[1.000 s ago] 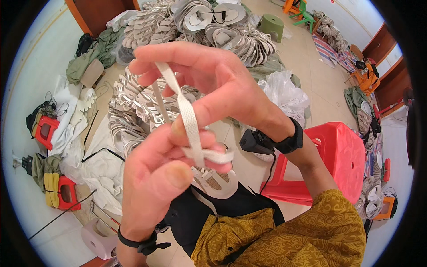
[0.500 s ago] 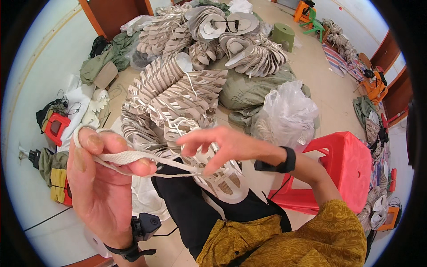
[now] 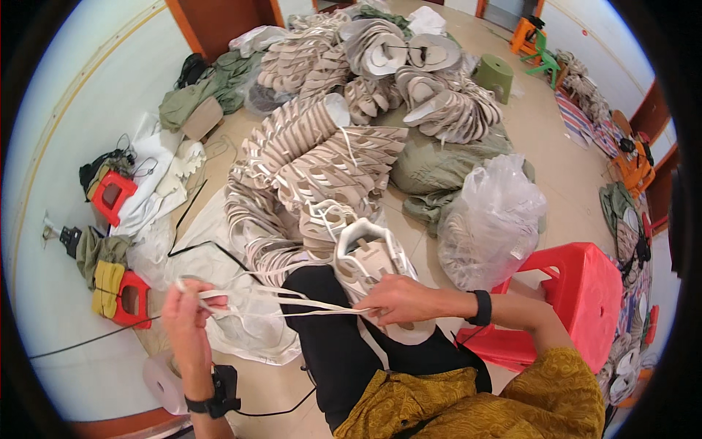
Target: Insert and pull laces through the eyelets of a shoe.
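Observation:
A pale beige and white sneaker upper (image 3: 369, 256) lies across my thighs, its collar pointing away from me. Off to its left, my left hand (image 3: 189, 322) is closed on the looped end of a white shoelace (image 3: 292, 298). Strands of the lace run taut across my black-trousered leg to the sneaker. My right hand (image 3: 406, 300) rests over the front of the sneaker with its fingertips pinched on the lace where it meets the upper. That hand hides part of the lacing and the toe area.
Beyond my knees rise stacked beige shoe uppers (image 3: 322, 164). A clear plastic bag (image 3: 493, 219) of goods sits right of them, near a red plastic stool (image 3: 585, 300). White sheeting (image 3: 248, 329) covers floor at left, close to a pale roll (image 3: 164, 380). Smaller red stools stand along the left wall.
My left hand has lowered and moved farther from the camera, drawing the lace out leftward. My right hand has moved down and right, its spread fingers now pinched at the sneaker.

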Available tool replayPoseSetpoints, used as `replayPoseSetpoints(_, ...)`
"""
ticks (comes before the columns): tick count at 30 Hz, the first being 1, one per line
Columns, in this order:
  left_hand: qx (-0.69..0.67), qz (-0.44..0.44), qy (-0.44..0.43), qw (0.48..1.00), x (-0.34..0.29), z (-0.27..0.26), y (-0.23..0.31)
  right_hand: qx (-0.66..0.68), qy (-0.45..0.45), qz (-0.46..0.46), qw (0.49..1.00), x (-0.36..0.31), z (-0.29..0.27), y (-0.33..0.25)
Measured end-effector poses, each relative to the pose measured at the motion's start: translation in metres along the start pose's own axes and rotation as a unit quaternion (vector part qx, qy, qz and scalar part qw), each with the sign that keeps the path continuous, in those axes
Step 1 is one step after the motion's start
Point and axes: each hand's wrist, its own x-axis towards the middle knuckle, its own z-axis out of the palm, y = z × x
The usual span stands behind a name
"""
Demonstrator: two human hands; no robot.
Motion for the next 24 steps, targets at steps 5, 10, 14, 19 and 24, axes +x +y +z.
replayPoseSetpoints(5,0.361,-0.138,-0.091,0.918,0.012,-0.043,-0.097,-0.024,0.068,0.017,0.997,-0.007,0.005,0.006)
replayPoseSetpoints(10,0.575,-0.039,-0.137,0.806,0.008,-0.023,-0.147,-0.107,0.070,-0.017,0.992,-0.015,-0.002,0.005)
replayPoseSetpoints(14,0.497,-0.033,-0.090,0.862,0.042,0.006,-0.174,-0.155,0.036,0.019,0.987,-0.017,-0.013,-0.003)
replayPoseSetpoints(19,0.400,-0.015,-0.128,0.907,0.067,0.044,-0.238,-0.141,0.088,0.009,0.986,-0.026,-0.014,0.000)
replayPoseSetpoints(24,0.425,0.024,-0.140,0.894,0.088,0.094,-0.277,-0.148,0.128,0.018,0.981,-0.037,-0.011,0.010)
